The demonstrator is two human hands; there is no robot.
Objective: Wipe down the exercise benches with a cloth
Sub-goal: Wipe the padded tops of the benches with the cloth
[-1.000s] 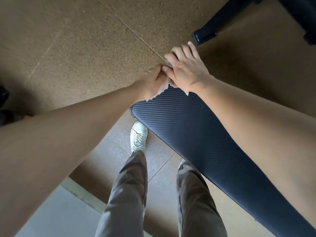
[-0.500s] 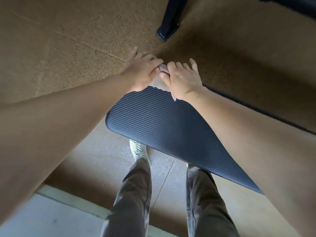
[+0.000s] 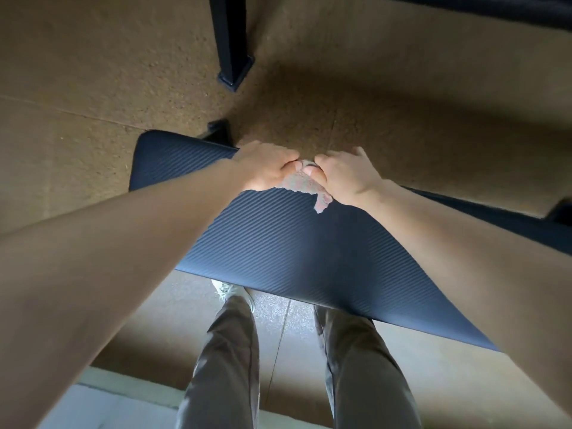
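**Both hands bunch cloth at far edge of gym bench**

A person leans over a dark blue, ribbed bench pad (image 3: pixel 278 243) and holds a pale, frayed cloth (image 3: pixel 301 183) against its far edge, roughly midway along the visible stretch of the pad. The left hand (image 3: pixel 266 168) and the right hand (image 3: pixel 346 174) sit side by side with their thumbs nearly meeting. Each hand's fingers are curled down over the far rim, gripping the bunched cloth between them. The fingertips are hidden beyond the edge. A ragged tail of the cloth trails toward the near side beside the heel of the right hand and lies flat on the pad.

Both bare forearms (image 3: pixel 123 243) reach in from the near left and near right. The pad runs across the view from far left to near right. At its near edge stand the person's legs in grey-brown trousers (image 3: pixel 229 366), with one white shoe (image 3: pixel 227 289) showing on the left.

A black square frame leg (image 3: pixel 230 41) stands on the brown speckled floor (image 3: pixel 93 72) on the far side, well apart from the hands. A black bracket (image 3: pixel 218 131) shows just past the pad's far edge, left of the left hand. A paler strip (image 3: pixel 93 407) of flooring lies at near left.
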